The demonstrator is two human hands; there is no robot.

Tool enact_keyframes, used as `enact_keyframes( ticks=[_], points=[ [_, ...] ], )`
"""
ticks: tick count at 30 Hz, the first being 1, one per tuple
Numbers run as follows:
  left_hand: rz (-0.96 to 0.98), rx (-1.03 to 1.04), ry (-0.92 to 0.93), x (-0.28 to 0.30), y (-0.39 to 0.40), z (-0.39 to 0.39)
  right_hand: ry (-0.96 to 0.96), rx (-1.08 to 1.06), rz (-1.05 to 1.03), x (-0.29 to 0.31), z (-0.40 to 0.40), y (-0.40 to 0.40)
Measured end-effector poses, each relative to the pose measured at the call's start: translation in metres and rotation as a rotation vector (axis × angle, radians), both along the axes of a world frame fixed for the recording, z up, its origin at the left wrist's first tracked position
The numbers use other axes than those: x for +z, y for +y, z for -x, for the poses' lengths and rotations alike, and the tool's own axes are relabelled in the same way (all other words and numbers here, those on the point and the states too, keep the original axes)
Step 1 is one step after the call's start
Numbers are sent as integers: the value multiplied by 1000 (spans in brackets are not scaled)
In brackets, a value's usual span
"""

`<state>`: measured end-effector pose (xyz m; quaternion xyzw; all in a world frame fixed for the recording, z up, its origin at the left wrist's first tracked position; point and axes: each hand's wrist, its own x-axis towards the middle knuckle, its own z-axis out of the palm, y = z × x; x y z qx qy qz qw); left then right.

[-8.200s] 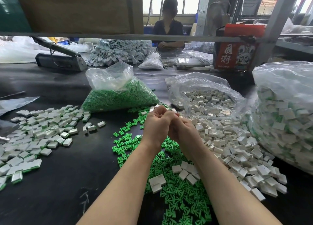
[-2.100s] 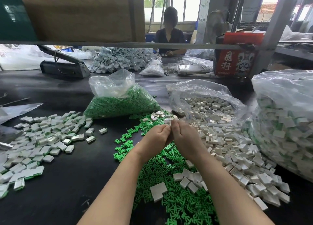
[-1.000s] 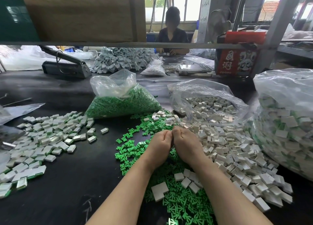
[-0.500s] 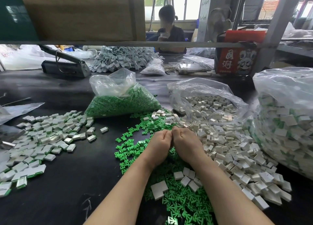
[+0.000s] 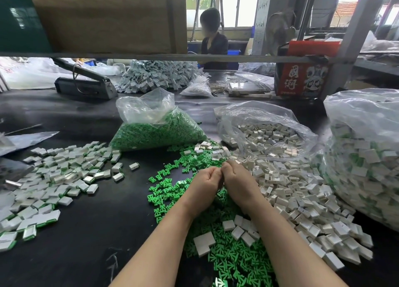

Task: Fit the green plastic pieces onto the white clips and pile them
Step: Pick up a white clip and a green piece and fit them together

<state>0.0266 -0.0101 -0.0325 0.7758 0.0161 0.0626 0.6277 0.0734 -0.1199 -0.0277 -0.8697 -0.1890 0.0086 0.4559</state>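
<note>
Both hands, left (image 5: 206,184) and right (image 5: 236,184), still knuckle-to-knuckle over the green pieces (image 5: 172,187), grip contents hidden.

Counter (image 5: 90,239): we note a black, matt covering, lightly scuffed. Green plastic pieces (image 5: 228,258): bright, smooth moulded plastic with a slight sheen. White clips (image 5: 289,191): we record smooth, off-white plastic, semi-matt. Bags (image 5: 149,109): clear, glossy, crinkled plastic film. Overhead board (image 5: 103,19): brown, matt, wood-like. Shelf post (image 5: 354,27): grey painted metal, we judge.
</note>
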Motion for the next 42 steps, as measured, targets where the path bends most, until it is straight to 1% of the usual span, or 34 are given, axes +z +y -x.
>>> enact_keyframes(
  ticks=[4, 11, 19, 26, 35, 38, 42],
  points=[
    [19, 11, 6, -1, 0, -1, -72, -16, -37, -1, 1, 0],
    [41, 20, 2, -6, 0, -5, -131, 2, 85, 0, 3, -1],
    [6, 8, 11, -14, 3, -13, -162, -8, 117, 2, 4, 0],
    [-61, 15, -40, -14, 0, -14, -193, -5, 155, 0, 3, 1],
    [-54, 1, -43, -11, 0, -11, -221, 24, 165, -2, 3, -1],
    [-47, -5, -48, -11, 1, -9, -224, 61, 209, -1, 3, -1],
    [10, -23, -49, -9, 3, -9, -311, 61, 313, 1, 2, -2]
  ],
)
